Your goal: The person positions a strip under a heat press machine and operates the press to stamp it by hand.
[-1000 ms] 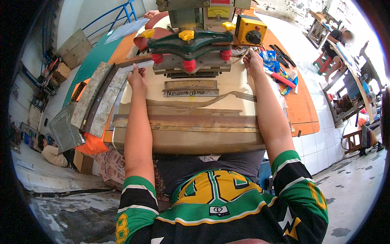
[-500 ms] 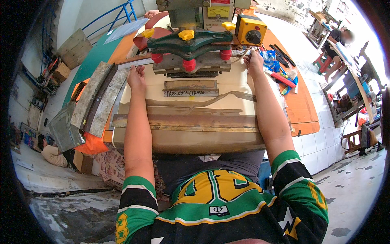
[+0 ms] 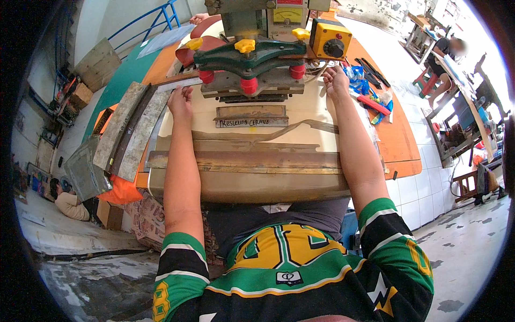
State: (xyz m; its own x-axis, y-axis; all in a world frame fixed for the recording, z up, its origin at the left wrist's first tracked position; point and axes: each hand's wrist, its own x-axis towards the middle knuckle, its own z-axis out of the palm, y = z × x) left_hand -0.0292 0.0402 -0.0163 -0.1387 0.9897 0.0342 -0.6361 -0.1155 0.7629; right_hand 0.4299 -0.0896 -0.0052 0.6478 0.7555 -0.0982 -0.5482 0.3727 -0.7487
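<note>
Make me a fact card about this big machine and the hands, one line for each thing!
Left hand: fingers curled, left of the machine; grip unclear
Right hand: fingers bent, near the yellow control box; grip unclear
Press head: dark green, with yellow knobs and red cylinders
In front: short metal bar with handwriting
Closest to lap: long brown metal strip

We extend both arms forward, bare along the forearms. Our left forearm [image 3: 183, 166] runs nearly straight ahead; our right forearm [image 3: 360, 150] angles inward. Our left hand [image 3: 181, 103] is positioned with fingers loosely curled. Our right hand [image 3: 336, 84] reaches slightly farther forward, fingers bent; fingertip closure is indistinct.
</note>
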